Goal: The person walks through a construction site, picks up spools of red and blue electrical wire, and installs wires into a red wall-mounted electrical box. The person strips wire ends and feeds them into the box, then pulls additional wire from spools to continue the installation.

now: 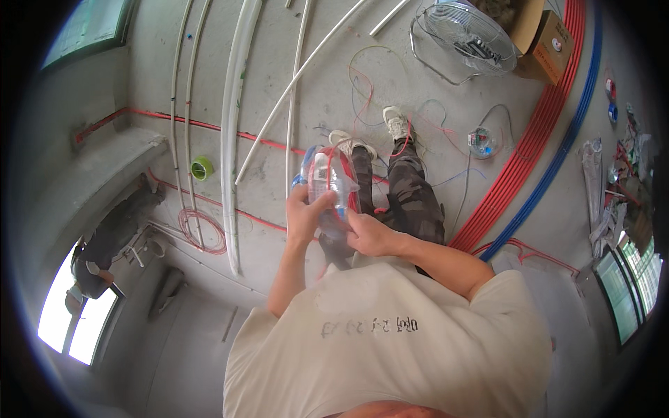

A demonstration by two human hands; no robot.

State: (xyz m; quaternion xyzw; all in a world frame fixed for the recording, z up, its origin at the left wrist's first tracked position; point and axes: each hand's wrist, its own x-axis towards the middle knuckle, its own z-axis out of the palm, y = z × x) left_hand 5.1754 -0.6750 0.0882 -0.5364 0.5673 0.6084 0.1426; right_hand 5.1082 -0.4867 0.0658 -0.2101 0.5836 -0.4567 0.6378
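Note:
In front of my body I hold coils of electrical wire in clear plastic wrap (341,182), red with some blue at the side. My left hand (305,214) grips the near left part of the bundle, its thumb lying across the wrap. My right hand (371,234) is closed on the bundle's lower right edge, where the plastic hangs loose; its fingertips are partly hidden. Below the bundle, my feet in light shoes (397,123) stand on the concrete floor among loose thin wires (369,90) in red, blue and yellow.
White pipes (300,76) lie on the floor ahead and left, near a green roll (201,168). Rows of red pipes (516,160) and blue pipes (550,177) run along the right. A metal fan (470,40) stands by a cardboard box (547,45). Another person (94,275) is at the left.

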